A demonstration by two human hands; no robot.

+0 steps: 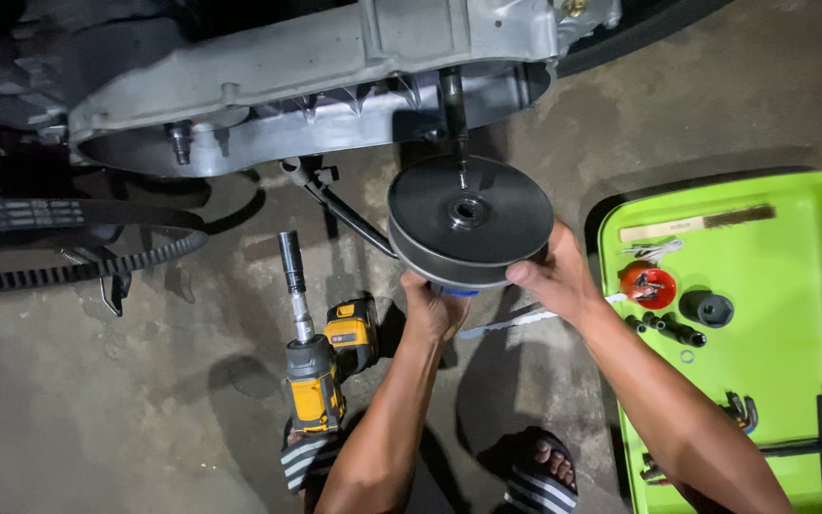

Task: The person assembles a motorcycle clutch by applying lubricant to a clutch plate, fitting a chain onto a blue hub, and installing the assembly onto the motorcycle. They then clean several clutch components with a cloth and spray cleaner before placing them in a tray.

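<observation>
Head view: held a round dark-grey pulley (469, 221) w/ both hands, just below the silver engine case (316, 86). Looked like a wide disc, smooth matte face, pale metal rim at the bottom edge, hub hole in the centre. Faced up toward the camera, flat face tilted slightly; axis ran roughly up toward the dark shaft (453, 105) sticking out of the case, shaft tip close to the hub. Left hand (433, 306) gripped the lower rim from beneath, fingers curled under. Right hand (554, 276) clasped the right rim, thumb on the edge.

Left of the pulley: yellow-black impact wrench (321, 362) lying on the concrete floor (97, 400), socket end pointing up-frame, near the left forearm but apart. Further left, toothed black drive belt (78, 257) draped loose. Right: green tray (811, 286) w/ a brush, red cap, black sockets and other tools, near the right forearm. Bare floor between wrench and belt, and betw. pulley and tray; case edge tight above the disc. Striped sandals at bottom.
</observation>
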